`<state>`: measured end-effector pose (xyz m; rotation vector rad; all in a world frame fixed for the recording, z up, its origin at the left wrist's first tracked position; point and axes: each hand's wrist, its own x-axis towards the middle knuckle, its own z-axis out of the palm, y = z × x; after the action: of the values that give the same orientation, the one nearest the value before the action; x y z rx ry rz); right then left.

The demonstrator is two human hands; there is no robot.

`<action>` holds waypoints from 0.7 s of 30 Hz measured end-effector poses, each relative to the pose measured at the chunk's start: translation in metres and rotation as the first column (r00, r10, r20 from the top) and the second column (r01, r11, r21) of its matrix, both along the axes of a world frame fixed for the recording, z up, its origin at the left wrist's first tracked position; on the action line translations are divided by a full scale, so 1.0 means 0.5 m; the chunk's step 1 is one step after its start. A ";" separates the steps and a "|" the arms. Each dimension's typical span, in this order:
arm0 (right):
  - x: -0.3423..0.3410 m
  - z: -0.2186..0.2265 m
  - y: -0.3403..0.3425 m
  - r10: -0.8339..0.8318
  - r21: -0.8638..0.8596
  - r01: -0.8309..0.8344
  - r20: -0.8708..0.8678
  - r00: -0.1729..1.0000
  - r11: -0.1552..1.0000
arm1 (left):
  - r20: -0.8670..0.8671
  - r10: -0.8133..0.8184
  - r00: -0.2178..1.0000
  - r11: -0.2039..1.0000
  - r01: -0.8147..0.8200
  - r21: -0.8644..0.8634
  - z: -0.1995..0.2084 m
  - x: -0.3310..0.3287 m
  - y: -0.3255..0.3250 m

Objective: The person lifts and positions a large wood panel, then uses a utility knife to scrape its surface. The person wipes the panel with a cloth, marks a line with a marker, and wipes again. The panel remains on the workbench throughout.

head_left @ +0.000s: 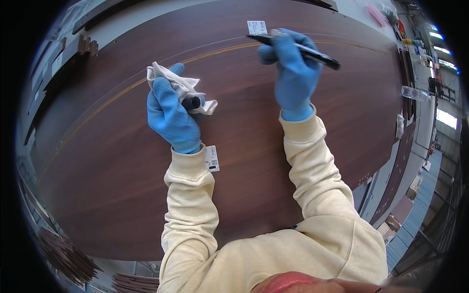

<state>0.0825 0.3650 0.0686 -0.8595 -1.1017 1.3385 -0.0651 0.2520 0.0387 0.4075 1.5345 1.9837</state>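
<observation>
My left hand [171, 113], in a blue glove, is closed around a crumpled white cloth [181, 87]. From the same grip pokes the round end of a short black cylinder [193, 103], which looks like a pen cap. A black marker pen [317, 56] is held in my gloved right hand [295, 73], slanting with its tip to the left. Both hands are over a large dark red-brown wood-grain panel [244, 127]. Close to the marker's tip is a white printed label [256, 27] on the panel. Another label [211, 158] lies beside my left cuff.
A golden-brown line [220, 51] curves across the panel's far part. Dark boards [66, 61] stand at the far left. On the right are a clear plastic bottle [414, 93] and a small white bundle [400, 126]. Stacked brown strips [66, 251] sit at the lower left.
</observation>
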 end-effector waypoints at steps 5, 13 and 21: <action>-0.033 -0.077 -0.016 0.132 -0.022 -0.130 0.109 0.985 0.991 | 0.030 0.055 0.998 0.998 -0.056 0.019 -0.002 0.004 0.003; -0.049 -0.103 -0.022 0.090 0.083 -0.123 0.324 0.942 0.989 | 0.006 0.033 0.999 0.999 -0.033 0.012 -0.007 -0.002 -0.002; -0.056 -0.107 -0.022 0.053 0.170 -0.131 0.401 0.915 0.977 | -0.023 0.034 0.999 0.999 -0.034 -0.018 -0.015 -0.002 -0.003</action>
<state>0.0546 0.3540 0.0151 -0.9653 -1.5785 1.1345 -0.0664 0.2505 0.0314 0.4002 1.5821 1.9963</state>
